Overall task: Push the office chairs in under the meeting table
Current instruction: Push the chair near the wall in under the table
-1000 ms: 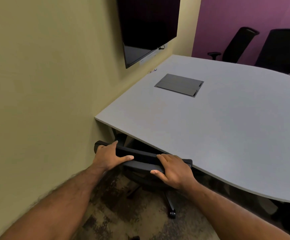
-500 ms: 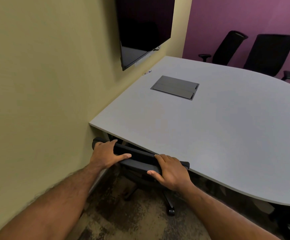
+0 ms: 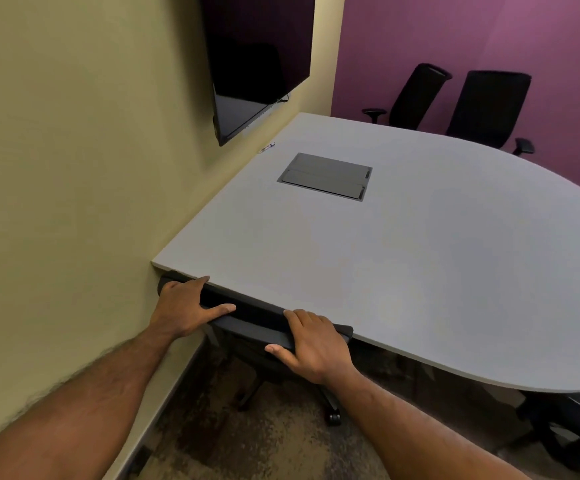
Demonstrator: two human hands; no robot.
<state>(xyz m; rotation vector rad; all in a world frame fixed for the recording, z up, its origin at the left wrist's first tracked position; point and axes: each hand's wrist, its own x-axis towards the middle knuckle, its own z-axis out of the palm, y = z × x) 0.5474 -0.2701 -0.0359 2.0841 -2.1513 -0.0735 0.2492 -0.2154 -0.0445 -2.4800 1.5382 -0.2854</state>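
Chair backrest top [image 3: 257, 320] pressed against grey table edge [image 3: 420, 358]; no gap left there. Left hand [image 3: 184, 306] squeezed between yellow wall [image 3: 74, 202] and table corner, fingertips touching edge. Right hand [image 3: 311, 344] on backrest right end, free space to its right under overhang. Carpet [image 3: 264, 441] open behind chair; wheeled base [image 3: 333, 415] below. Tabletop bare save flush cable hatch [image 3: 326, 176]

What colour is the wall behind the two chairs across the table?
Purple wall, plain to see in the head view.

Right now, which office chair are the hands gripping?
The near chair by the yellow wall; both hands hold its backrest top at the table edge. The two by the purple wall stand untouched.
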